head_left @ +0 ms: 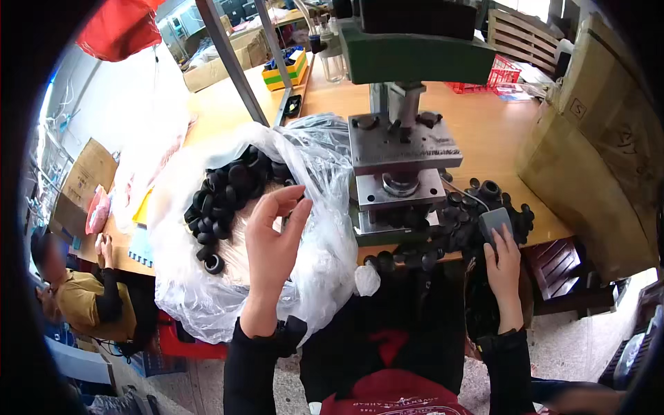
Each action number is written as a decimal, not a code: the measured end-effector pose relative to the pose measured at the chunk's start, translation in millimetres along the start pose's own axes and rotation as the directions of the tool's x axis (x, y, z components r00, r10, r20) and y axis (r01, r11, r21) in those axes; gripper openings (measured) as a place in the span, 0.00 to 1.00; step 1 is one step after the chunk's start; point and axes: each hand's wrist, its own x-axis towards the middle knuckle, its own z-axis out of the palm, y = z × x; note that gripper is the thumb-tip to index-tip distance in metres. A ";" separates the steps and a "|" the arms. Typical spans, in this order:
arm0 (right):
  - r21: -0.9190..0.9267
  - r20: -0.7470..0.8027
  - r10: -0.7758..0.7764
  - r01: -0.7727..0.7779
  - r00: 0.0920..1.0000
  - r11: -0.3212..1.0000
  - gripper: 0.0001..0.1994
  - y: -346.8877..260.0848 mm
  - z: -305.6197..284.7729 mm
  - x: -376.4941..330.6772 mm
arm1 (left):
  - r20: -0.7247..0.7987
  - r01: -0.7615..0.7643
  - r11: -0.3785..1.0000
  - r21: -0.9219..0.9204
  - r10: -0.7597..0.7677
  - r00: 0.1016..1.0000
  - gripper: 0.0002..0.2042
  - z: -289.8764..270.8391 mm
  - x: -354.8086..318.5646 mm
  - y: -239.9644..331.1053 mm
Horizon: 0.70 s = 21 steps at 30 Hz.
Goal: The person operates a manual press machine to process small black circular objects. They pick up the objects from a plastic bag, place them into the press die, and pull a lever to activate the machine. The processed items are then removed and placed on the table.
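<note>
My left hand (273, 238) is raised over a clear plastic bag (321, 266), with its fingers curved and the thumb tip a little apart from them. I see nothing held in it. Inside the bag's mouth lie many small black ring-like parts (235, 183). My right hand (505, 266) rests its outstretched fingers on a grey block (494, 223) near a bent metal rod. Around that block is a heap of black parts (456, 218). Between my hands stands a green press (418, 59) with a steel upper plate (404, 145) above a lower die (401, 190).
A tall cardboard box (595, 152) borders the table on the right. A metal post (235, 62) rises behind the bag. A white wad (367, 280) is at the table's front edge. A yellow-green bin (285, 70) and red crate (505, 72) are behind. Another person (97, 301) sits at left.
</note>
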 end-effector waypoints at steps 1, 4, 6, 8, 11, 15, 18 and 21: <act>0.002 -0.004 0.018 -0.018 1.000 1.000 0.19 2.4 -5.1 -4.7 | 0.013 -0.017 1.000 -0.014 0.017 1.000 0.10 3.4 6.1 2.7; 0.044 -0.014 0.056 -0.055 0.998 0.998 0.17 -1.0 -14.3 -13.7 | 0.052 -0.019 0.990 -0.138 0.026 0.998 0.09 5.2 25.7 14.9; 0.047 -0.031 0.073 -0.071 0.997 0.996 0.17 -3.2 -23.1 -18.3 | 0.096 -0.019 0.977 -0.211 0.040 0.995 0.10 10.5 46.1 19.3; 0.092 -0.026 0.096 -0.094 0.995 0.991 0.16 -6.9 -27.6 -19.3 | 0.117 -0.026 0.983 -0.179 0.047 0.992 0.13 18.4 70.4 22.8; 0.101 -0.033 0.098 -0.095 0.995 0.990 0.16 -12.8 -33.2 -27.9 | 0.231 0.017 0.988 -0.155 0.019 0.973 0.21 35.3 107.4 40.7; 0.070 -0.052 0.139 -0.135 0.989 0.988 0.16 -20.5 -50.0 -40.5 | 0.349 0.012 0.994 -0.106 0.026 0.937 0.17 66.3 150.9 45.5; 0.083 -0.048 0.168 -0.164 0.985 0.983 0.16 -17.9 -55.4 -50.3 | 0.443 -0.245 0.969 0.027 0.208 0.872 0.22 66.5 173.4 26.7; 0.067 -0.045 0.206 -0.203 0.977 0.977 0.14 -16.8 -59.4 -57.7 | 0.487 -0.428 0.903 0.037 0.357 0.797 0.22 68.3 185.1 9.1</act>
